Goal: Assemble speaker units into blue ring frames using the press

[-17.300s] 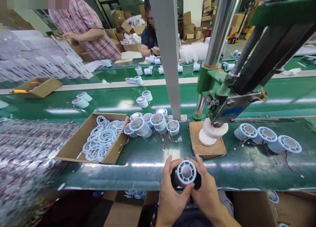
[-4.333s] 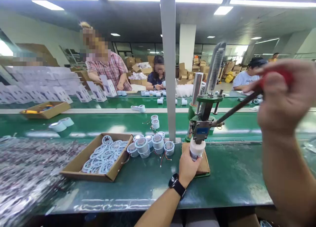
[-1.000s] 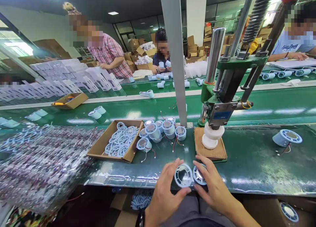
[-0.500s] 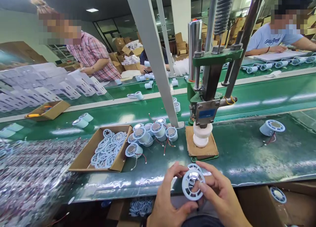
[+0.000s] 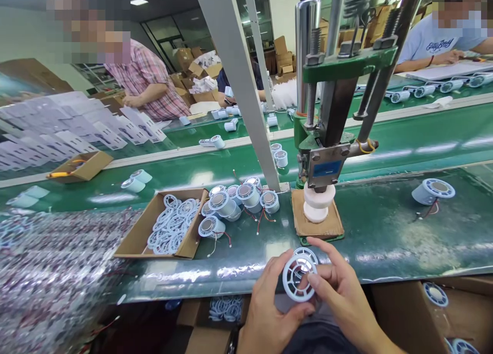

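Observation:
Low at the table's front edge, both hands hold a light blue slotted ring (image 5: 285, 282), tilted with its open face towards me. A second slotted ring (image 5: 307, 252) shows just behind it; whether the two are joined I cannot tell. My left hand (image 5: 267, 302) grips the left side, thumb below and fingers above. With its thumb on the right rim, my right hand (image 5: 339, 287) holds the other side, its index finger stretched over the top. Beyond the hands stands a hand press (image 5: 327, 169) with a white round pressing head (image 5: 319, 195) above a cardboard-covered base (image 5: 335, 223).
A cardboard box (image 5: 196, 236) of loose rings stands left, beside several light blue cylinders (image 5: 221, 204) with wires. Another cylinder (image 5: 433, 191) sits right. Bagged parts (image 5: 69, 261) cover the left. An open carton (image 5: 408, 313) is below right. Co-workers (image 5: 150, 82) work across the green conveyor (image 5: 185, 179).
My view has shifted a little, so the press appears larger and further right. Both hands still hold the ring, with the left fingers drawn closer around its left side.

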Demonstrator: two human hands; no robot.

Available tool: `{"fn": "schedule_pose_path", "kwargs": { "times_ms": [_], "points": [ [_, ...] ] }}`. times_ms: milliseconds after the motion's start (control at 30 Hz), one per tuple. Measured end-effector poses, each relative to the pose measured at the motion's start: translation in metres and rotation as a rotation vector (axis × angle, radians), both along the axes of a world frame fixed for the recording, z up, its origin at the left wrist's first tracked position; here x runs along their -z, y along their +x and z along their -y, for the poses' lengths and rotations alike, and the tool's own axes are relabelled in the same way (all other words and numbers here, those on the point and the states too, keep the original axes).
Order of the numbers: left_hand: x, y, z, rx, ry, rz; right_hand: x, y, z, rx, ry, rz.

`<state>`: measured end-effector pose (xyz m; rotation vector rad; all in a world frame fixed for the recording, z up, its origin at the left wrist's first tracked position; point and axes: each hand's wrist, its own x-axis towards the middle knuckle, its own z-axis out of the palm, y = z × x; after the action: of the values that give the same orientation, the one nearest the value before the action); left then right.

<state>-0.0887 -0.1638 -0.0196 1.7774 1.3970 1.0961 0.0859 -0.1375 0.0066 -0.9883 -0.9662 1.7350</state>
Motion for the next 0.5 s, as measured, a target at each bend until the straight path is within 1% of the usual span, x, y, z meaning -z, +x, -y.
{"fn": "schedule_pose_path", "kwargs": {
  "times_ms": [167,233,300,367,433,467,500],
  "points": [
    [0.001,-0.002,0.002,0.0,0.009,-0.033,0.005,-0.003,0.005,-0.007,0.01,0.065],
    [0.0,-0.001,0.0,0.003,0.026,-0.043,0.007,-0.004,0.004,-0.012,0.055,0.11],
    [0.0,0.0,-0.001,-0.001,0.039,-0.037,0.009,-0.001,0.0,0.015,0.189,0.205],
    [0.002,0.0,-0.003,-0.023,0.044,-0.011,0.013,0.009,-0.009,0.121,0.409,0.379],
    [0.005,-0.001,-0.003,-0.043,0.034,0.015,0.017,0.026,-0.021,0.243,0.61,0.588],
    [0.006,-0.002,-0.003,-0.049,0.025,0.027,0.019,0.035,-0.027,0.259,0.676,0.676],
    [0.007,-0.003,-0.003,-0.051,0.013,0.039,0.021,0.043,-0.031,0.23,0.722,0.744]
  ]
}}
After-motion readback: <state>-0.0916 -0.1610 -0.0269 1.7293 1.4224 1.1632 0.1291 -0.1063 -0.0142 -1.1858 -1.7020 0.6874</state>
